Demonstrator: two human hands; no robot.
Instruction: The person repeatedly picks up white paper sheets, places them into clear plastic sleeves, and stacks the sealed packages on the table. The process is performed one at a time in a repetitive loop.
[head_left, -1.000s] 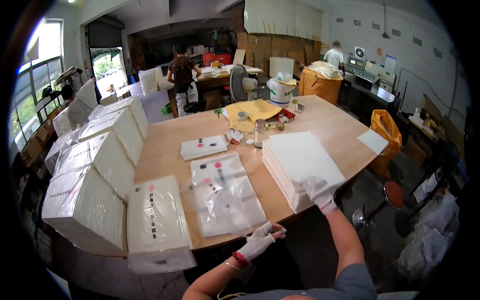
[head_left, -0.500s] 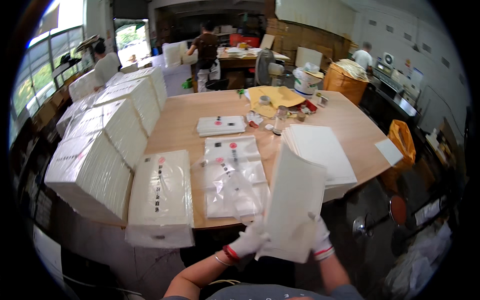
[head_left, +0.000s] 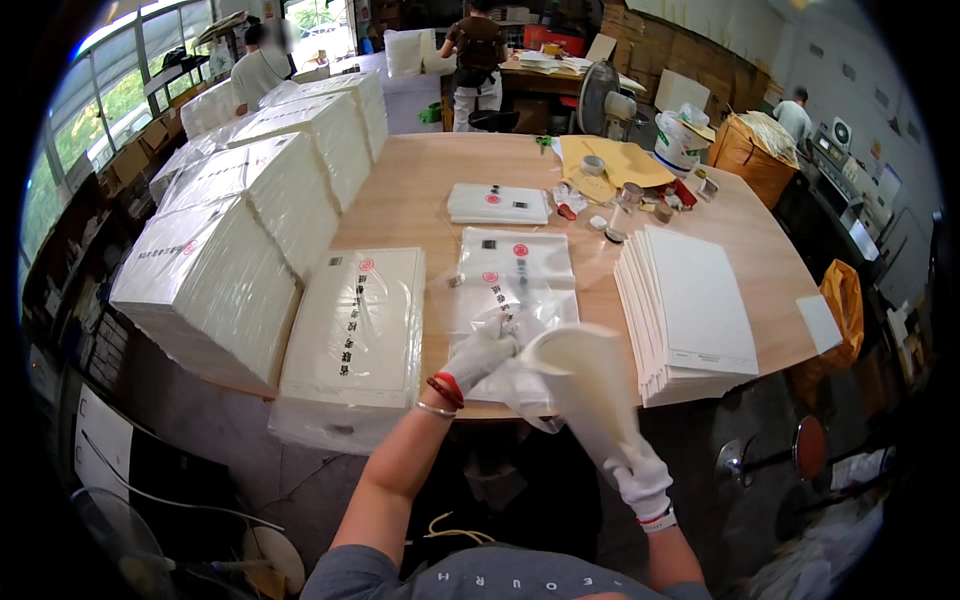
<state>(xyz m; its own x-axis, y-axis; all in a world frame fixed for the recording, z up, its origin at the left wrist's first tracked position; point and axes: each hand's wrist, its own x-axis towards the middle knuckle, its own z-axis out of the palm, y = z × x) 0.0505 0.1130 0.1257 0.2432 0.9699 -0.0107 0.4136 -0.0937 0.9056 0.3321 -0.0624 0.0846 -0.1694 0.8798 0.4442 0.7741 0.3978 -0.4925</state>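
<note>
Both my hands wear white gloves. My right hand [head_left: 640, 478] grips the lower end of a bent bundle of white paper sheets [head_left: 590, 385], held above the table's front edge. My left hand [head_left: 483, 352] pinches the mouth of a clear plastic bag [head_left: 512, 300] lying on the wooden table [head_left: 420, 190], right at the top end of the bundle. A stack of white sheets [head_left: 690, 310] lies to the right. A bagged white pack [head_left: 352, 330] sits to the left of my left hand.
Tall rows of wrapped white packs [head_left: 250, 220] line the table's left side. A smaller pile of bags [head_left: 497, 203], tape rolls and small jars [head_left: 625, 195] sit further back. A stool [head_left: 800, 450] stands at the right. Several people work at tables behind.
The white bundle was upright in both hands before the table; now it is curled, and my left hand has gone to the clear bag's opening. Earlier, my right hand was at the sheet stack.
</note>
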